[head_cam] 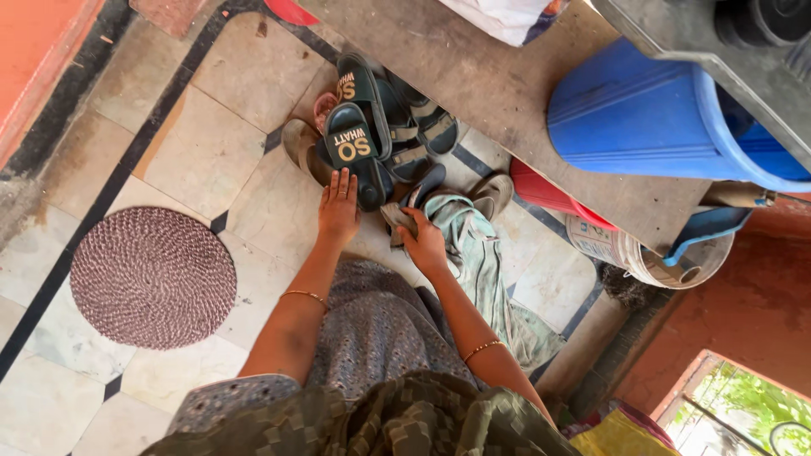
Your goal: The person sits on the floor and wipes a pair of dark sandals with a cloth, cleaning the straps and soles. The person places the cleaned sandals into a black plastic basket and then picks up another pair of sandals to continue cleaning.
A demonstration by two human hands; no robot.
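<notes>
— Hands doing what?
— Left hand is lying flat, fingers released, touching a dark rubber slide sandal on the marble floor. Right hand is clenching a crumpled greenish cloth just beside the sandals.

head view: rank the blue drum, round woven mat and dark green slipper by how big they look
1. blue drum, though cut off by the frame
2. round woven mat, looks close to the drum
3. dark green slipper, clearly smallest
</notes>
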